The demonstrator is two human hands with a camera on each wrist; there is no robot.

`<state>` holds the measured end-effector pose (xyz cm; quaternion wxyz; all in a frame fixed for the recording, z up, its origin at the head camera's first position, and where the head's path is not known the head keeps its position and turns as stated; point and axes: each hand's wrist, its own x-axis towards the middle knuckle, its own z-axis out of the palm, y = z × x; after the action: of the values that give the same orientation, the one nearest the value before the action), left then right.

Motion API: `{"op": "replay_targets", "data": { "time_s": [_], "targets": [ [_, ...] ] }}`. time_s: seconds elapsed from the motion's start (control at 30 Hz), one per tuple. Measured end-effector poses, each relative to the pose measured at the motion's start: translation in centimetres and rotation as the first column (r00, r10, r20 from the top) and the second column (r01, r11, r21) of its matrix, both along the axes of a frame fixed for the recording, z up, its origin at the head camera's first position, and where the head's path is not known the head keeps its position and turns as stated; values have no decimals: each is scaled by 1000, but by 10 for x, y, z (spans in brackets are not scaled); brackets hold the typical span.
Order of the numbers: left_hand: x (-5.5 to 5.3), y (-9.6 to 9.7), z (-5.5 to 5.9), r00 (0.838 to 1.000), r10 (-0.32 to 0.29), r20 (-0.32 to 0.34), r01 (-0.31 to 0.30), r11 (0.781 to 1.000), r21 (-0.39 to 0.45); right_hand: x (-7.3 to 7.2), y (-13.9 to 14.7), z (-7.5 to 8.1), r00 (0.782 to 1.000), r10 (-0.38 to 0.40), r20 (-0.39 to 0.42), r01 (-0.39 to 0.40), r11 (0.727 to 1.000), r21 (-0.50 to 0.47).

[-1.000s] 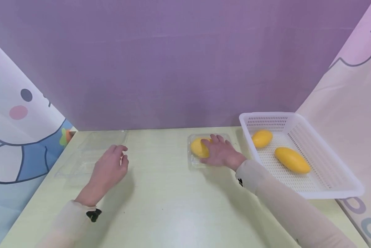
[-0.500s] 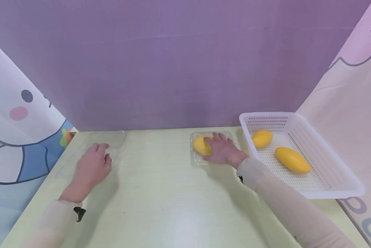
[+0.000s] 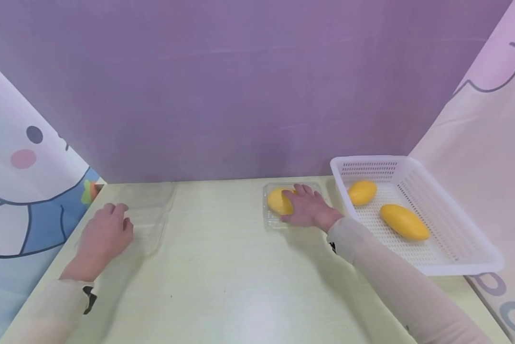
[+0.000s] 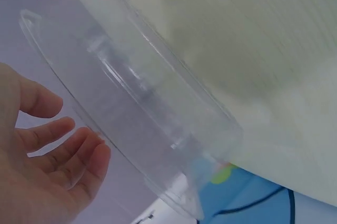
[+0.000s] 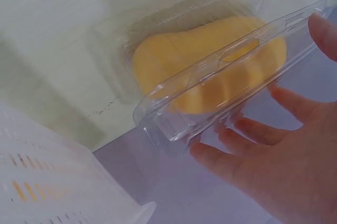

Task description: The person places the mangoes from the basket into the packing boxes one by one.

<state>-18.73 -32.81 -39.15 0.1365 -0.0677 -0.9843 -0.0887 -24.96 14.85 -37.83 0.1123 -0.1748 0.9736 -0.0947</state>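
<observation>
My right hand (image 3: 306, 205) lies with spread fingers over a clear plastic clamshell box (image 3: 271, 220) on the table. Inside the box is a yellow mango (image 3: 279, 200), partly covered by the hand. From the right wrist, the fingertips (image 5: 208, 153) show right at the box's rim, with the thumb near its far corner. My left hand (image 3: 107, 234) hovers at the table's left side over clear plastic packaging (image 3: 152, 210). In the left wrist view its fingers are loosely bent beside the edge of a clear box (image 4: 131, 98) and hold nothing.
A white perforated basket (image 3: 459, 229) stands at the right of the table, with two more mangoes (image 3: 405, 222) in it. A purple cloth (image 3: 240, 95) hangs behind the table (image 3: 223, 267). Printed cloths (image 3: 8, 200) hang at both sides.
My left hand has moved left over the clear packaging. The box with the mango has shifted slightly to the right and back under my right hand, then stayed in place.
</observation>
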Motion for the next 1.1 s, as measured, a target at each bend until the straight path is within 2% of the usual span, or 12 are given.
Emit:
{"op": "replay_targets", "data": {
  "time_s": [0.23, 0.43, 0.7, 0.87, 1.1],
  "targets": [
    [-3, -16, 6, 999, -19, -42, 17, 999, -31, -4, 2, 3, 1000, -8, 8, 8, 1000, 0],
    [-9, -28, 11, 1000, 2, 30, -1, 1000, -21, -9, 1, 4, 1000, -4, 10, 4, 1000, 9],
    [-13, -41, 7, 1000, 16, -10, -16, 1000, -3, -15, 0, 3, 1000, 9, 16, -9, 1000, 24],
    [-17, -49, 7, 997, 76, 25, -76, 997, -13, -16, 1, 3, 1000, 6, 12, -6, 1000, 22],
    [-16, -61, 5, 979, 183, 92, -183, 983, -7, -18, 2, 3, 1000, -1, 11, 1, 1000, 20]
  ]
}}
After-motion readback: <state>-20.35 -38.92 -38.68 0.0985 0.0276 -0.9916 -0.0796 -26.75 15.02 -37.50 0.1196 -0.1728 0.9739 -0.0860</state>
